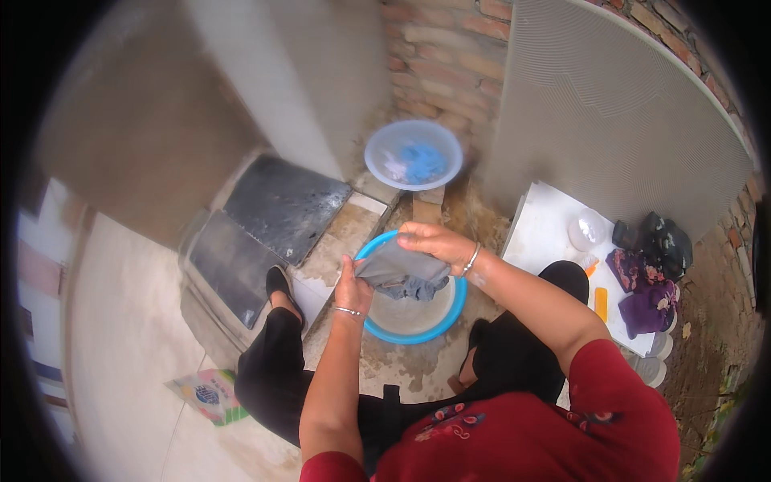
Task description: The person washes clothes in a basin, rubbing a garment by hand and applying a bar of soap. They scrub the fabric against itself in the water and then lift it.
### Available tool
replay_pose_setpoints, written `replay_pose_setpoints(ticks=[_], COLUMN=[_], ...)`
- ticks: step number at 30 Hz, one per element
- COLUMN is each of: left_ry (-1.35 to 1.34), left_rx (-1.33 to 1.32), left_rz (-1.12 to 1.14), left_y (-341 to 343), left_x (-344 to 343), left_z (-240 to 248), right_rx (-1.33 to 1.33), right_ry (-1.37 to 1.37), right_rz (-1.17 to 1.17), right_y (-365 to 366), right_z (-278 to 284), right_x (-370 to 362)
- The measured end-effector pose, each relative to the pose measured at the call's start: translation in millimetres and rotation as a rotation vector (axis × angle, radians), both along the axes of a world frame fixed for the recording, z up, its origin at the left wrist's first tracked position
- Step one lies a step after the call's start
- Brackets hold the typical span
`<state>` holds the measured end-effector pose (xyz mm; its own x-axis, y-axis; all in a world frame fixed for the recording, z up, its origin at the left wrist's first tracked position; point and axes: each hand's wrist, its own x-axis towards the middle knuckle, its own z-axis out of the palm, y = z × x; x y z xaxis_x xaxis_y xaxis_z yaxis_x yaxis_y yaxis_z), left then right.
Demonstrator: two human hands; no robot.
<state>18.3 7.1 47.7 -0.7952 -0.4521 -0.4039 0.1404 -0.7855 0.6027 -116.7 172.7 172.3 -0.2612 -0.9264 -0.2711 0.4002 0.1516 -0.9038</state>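
Between my two hands a grey cloth garment [405,269] is stretched, its lower part bunched and hanging. My left hand [353,287] grips its left edge, fingers closed on the fabric. Higher up on the right, my right hand [438,243] pinches the upper edge of the same garment. Below the cloth stands a blue-rimmed basin [458,309] with cloudy greyish water in it; the garment hides its far part. Beyond it, a pale translucent basin [377,173] holds blue and whitish cloth [422,163].
Dark slabs [287,205] lie at the left. On the right, a white board [534,217] carries a clear rounded container [586,230], an orange item [601,304] and purple patterned cloth [646,305]. A colourful plastic packet [210,396] lies beside my left leg. A brick wall [442,56] rises behind.
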Motion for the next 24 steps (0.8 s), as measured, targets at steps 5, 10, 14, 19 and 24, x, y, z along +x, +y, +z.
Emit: replay_pose_setpoints(ticks=[5, 10, 14, 19, 24], left_ry=[0.029, 0.042, 0.066, 0.31, 0.329], left_rx=[0.085, -0.253, -0.102, -0.105, -0.701], left_rz=[-0.019, -0.152, -0.144, -0.219, -0.241], left_y=[8.8, 3.9, -7.4, 13.7, 28.5], left_x=[1.7, 9.5, 6.6, -16.6, -19.1], left_z=[12.8, -1.5, -1.5, 10.0, 31.2], right_rx=[-0.005, -0.019, -0.042, 0.009, 0.002], right_ry=[-0.002, 0.003, -0.015, 0.045, 0.225], right_rz=[-0.009, 0.074, 0.117, 0.045, -0.011], right_y=[-3.8, -9.1, -14.4, -22.4, -24.7], right_z=[21.9, 30.0, 38.8, 23.1, -2.8], right_x=[12.9, 28.4, 36.4, 14.6, -10.8])
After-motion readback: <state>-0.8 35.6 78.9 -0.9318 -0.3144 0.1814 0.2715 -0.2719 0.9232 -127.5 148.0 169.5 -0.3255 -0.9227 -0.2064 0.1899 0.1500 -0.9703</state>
